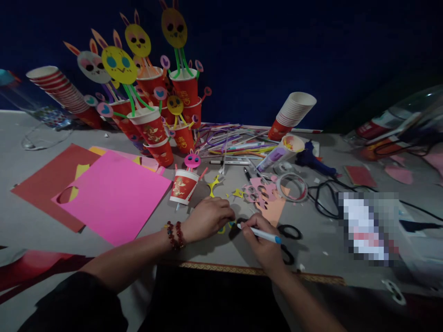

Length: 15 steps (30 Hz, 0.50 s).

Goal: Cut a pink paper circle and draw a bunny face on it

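My right hand (262, 240) grips a white marker (261, 234) with a blue end, its tip pointing left toward my other hand. My left hand (209, 216), with a beaded bracelet at the wrist, has its fingers bent down on a small yellow paper piece (221, 230) with blue on it, mostly covered by the fingers. Black-handled scissors (290, 232) lie partly under and beside my right hand. Just beyond my left hand, a red and white paper cup (184, 186) with a pink paper bunny head (192, 160) is tilted on the table.
Pink and brown paper sheets (121, 193) lie at left. Behind them stand several finished cup bunnies (147, 127). Colored straws (231, 140), stacked cups (290, 113), a tape roll (291, 187), paper scraps (261, 191) and a blue glue gun (314, 161) with a black cord fill the back and right.
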Each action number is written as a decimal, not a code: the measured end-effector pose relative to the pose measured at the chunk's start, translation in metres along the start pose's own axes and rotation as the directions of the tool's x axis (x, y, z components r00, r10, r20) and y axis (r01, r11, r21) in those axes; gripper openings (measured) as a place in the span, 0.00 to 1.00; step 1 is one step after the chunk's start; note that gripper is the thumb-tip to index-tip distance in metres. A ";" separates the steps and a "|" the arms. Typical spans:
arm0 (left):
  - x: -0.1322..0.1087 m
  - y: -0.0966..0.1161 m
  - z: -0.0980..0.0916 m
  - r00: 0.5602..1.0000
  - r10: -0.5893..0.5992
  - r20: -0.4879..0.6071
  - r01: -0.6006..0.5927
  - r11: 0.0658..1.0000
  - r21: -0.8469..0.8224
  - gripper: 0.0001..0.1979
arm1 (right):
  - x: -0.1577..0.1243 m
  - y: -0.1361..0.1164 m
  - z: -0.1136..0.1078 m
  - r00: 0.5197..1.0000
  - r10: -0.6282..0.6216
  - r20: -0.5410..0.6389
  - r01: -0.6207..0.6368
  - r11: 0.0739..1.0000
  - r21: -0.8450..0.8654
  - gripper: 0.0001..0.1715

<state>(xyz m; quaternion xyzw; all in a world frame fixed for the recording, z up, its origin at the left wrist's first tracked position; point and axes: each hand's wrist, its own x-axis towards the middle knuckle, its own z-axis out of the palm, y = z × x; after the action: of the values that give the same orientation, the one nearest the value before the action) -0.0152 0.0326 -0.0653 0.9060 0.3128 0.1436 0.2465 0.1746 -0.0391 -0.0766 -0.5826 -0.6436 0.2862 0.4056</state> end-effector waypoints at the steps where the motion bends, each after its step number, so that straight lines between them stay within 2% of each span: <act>1: 0.000 0.000 0.000 1.000 0.000 0.000 0.000 1.000 0.001 0.05 | 0.000 0.000 0.000 1.000 -0.008 -0.001 0.008 1.000 -0.005 0.14; 6: 0.000 0.001 -0.002 1.000 -0.004 0.004 0.004 1.000 -0.002 0.06 | -0.001 0.002 0.000 1.000 -0.014 -0.016 0.014 1.000 0.002 0.14; 9: 0.000 0.000 -0.001 1.000 0.000 0.000 0.000 1.000 -0.017 0.06 | -0.003 0.004 0.000 0.999 0.015 -0.034 -0.012 0.997 0.074 0.14; 12: -0.001 -0.003 0.001 1.000 0.008 -0.016 -0.009 0.998 -0.063 0.07 | -0.005 0.005 0.000 0.985 0.103 -0.140 -0.073 0.976 0.206 0.13; 15: -0.001 -0.006 0.001 1.000 0.017 -0.025 -0.020 0.992 -0.126 0.08 | -0.007 0.006 0.001 0.954 0.154 -0.257 -0.069 0.947 0.313 0.12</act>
<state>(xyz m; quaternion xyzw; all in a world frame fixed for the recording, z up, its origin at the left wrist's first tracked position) -0.0183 0.0352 -0.0693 0.8897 0.2975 0.1762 0.2981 0.1768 -0.0454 -0.0830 -0.5844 -0.4950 0.3186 0.5585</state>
